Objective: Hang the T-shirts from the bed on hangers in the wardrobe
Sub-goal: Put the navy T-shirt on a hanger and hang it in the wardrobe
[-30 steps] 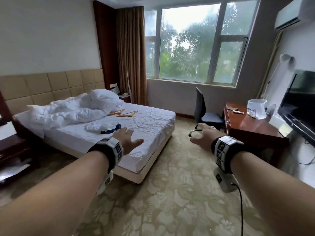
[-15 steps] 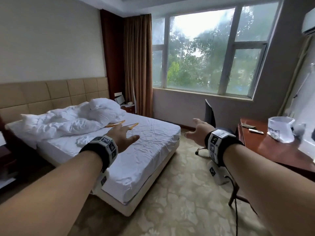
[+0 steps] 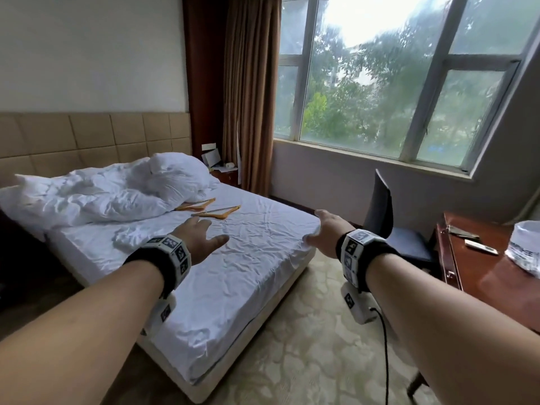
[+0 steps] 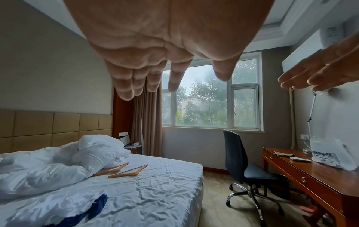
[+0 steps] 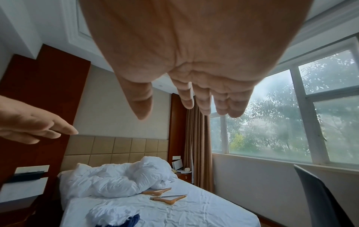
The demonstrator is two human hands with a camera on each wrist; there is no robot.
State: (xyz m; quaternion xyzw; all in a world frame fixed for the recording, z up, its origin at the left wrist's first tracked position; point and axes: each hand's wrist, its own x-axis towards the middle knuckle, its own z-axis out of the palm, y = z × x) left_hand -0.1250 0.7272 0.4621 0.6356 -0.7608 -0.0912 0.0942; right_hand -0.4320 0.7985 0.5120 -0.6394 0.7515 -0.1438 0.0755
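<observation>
Two wooden hangers (image 3: 216, 213) (image 4: 128, 172) (image 5: 169, 198) lie on the white bed (image 3: 248, 258) beside the rumpled duvet. A crumpled white T-shirt (image 3: 128, 239) (image 5: 110, 213) lies nearer me, with a dark blue T-shirt (image 4: 97, 204) (image 5: 134, 221) against it; my left wrist hides the blue one in the head view. My left hand (image 3: 201, 238) (image 4: 170, 72) hovers above the bed just right of the shirts, fingers spread and holding nothing. Over the bed's far corner my right hand (image 3: 324, 232) (image 5: 186, 104) is stretched out, open and bare. No wardrobe is in view.
A dark office chair (image 3: 391, 223) stands between the bed and a wooden desk (image 3: 491, 276) on the right, which carries a white plastic bag (image 3: 526, 247) and remotes. A nightstand (image 3: 225, 173) sits by the brown curtain. Patterned carpet (image 3: 306, 346) runs along the bed's foot.
I have come closer to the bed and turned left. Both outstretched hands now sit over the mattress; the right one was over the carpet by the chair a second ago.
</observation>
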